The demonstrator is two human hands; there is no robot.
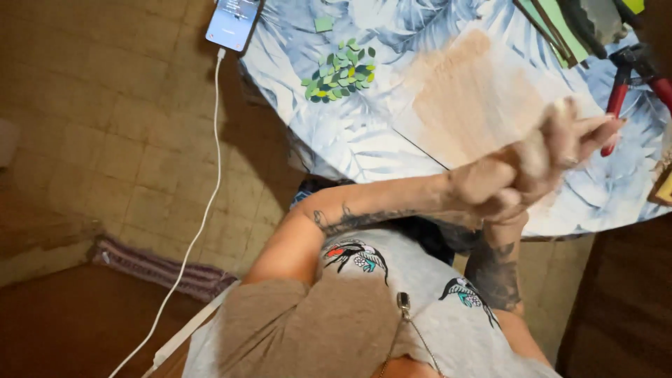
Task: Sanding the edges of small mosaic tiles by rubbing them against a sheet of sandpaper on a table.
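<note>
My two hands are pressed together above the near edge of a table covered with a blue and white leaf-print cloth, and both are blurred by motion. My left hand reaches across from the left and wraps against my right hand. The right hand's fingers stretch out towards the right, and one wears a ring. I see nothing held between them. Beneath them lies a beige sheet. A pile of small green and yellow paper leaves sits farther left on the cloth.
A phone lies at the table's far left edge, and its white cable hangs down to the tiled floor. Red-handled pliers and green sheets lie at the right. A striped rug is on the floor.
</note>
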